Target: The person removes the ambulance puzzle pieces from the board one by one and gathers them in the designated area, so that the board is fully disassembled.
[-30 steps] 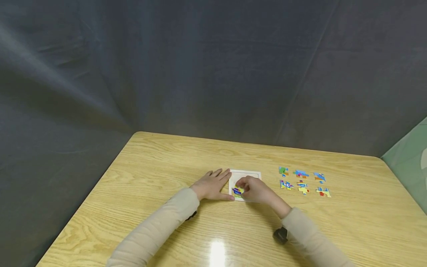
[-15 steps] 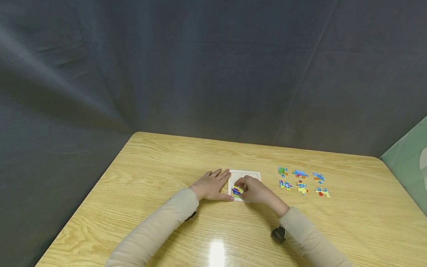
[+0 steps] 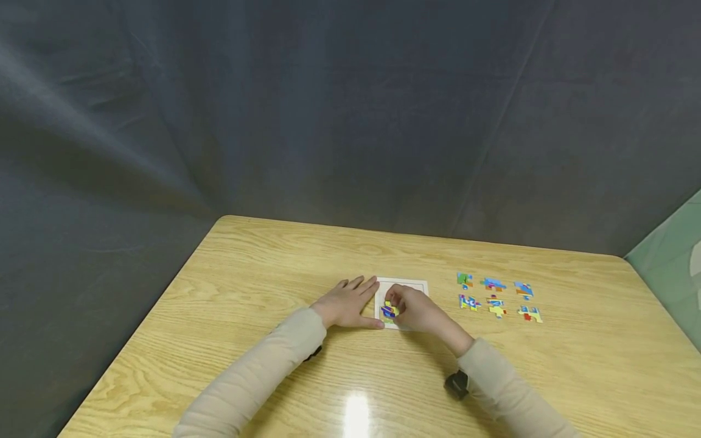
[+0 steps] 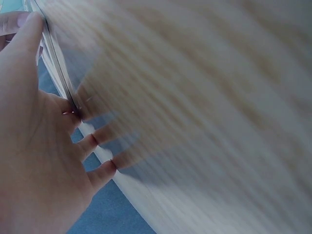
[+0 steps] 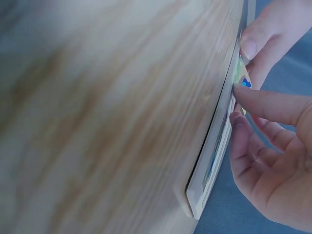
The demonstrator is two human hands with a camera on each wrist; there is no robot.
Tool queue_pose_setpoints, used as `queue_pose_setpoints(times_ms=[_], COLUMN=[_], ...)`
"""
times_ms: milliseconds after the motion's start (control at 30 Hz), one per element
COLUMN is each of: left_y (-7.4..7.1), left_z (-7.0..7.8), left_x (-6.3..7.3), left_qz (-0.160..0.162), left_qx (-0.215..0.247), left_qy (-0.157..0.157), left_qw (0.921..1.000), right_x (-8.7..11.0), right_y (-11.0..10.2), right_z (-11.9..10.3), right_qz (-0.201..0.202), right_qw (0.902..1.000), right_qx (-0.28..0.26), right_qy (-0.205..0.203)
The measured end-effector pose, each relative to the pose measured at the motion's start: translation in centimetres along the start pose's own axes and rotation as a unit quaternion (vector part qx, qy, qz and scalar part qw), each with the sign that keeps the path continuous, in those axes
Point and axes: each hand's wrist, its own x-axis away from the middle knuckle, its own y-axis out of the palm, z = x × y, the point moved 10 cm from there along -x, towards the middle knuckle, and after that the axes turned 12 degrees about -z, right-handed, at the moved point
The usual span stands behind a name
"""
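Note:
A white square puzzle tray (image 3: pixel 402 281) lies flat near the middle of the table. My left hand (image 3: pixel 345 306) rests along its left side with fingers spread, the fingertips and thumb touching the rim. Over the tray's lower left part, my right hand (image 3: pixel 417 310) pinches a colourful puzzle piece (image 3: pixel 389 311) between thumb and fingers. In the right wrist view that puzzle piece (image 5: pixel 245 83) stands tilted up from the tray (image 5: pixel 209 173), beside my left thumb. My right hand hides much of the tray's inside and part of the piece.
To the right of the tray, several loose puzzle pieces (image 3: pixel 496 309) lie in two rows on the wooden table (image 3: pixel 274 261). A dark curtain (image 3: pixel 350 121) hangs behind the table's far edge. Greenish fabric (image 3: pixel 670 261) is at the far right.
The right hand has shifted very slightly, and more yellow of the puzzle piece shows above its blue part. My left hand has stayed on the tray's edge.

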Motion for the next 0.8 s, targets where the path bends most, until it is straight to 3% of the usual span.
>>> queue_pose_setpoints(times_ms=[267,800], left_y=[-0.16,-0.09], left_z=[0.07,0.05], left_x=[0.06,-0.01], left_qz=[-0.001,-0.001], left_qx=[-0.006,-0.005], left_qy=[-0.001,-0.004], left_qw=[1.0000,1.0000], right_x=[0.24,0.60], right_y=[-0.44,-0.59], right_z=[-0.38,-0.36], right_qz=[0.015,0.011], right_qw=[0.9998,0.9991], right_qx=[0.009,-0.040], right_qy=[-0.013,-0.011])
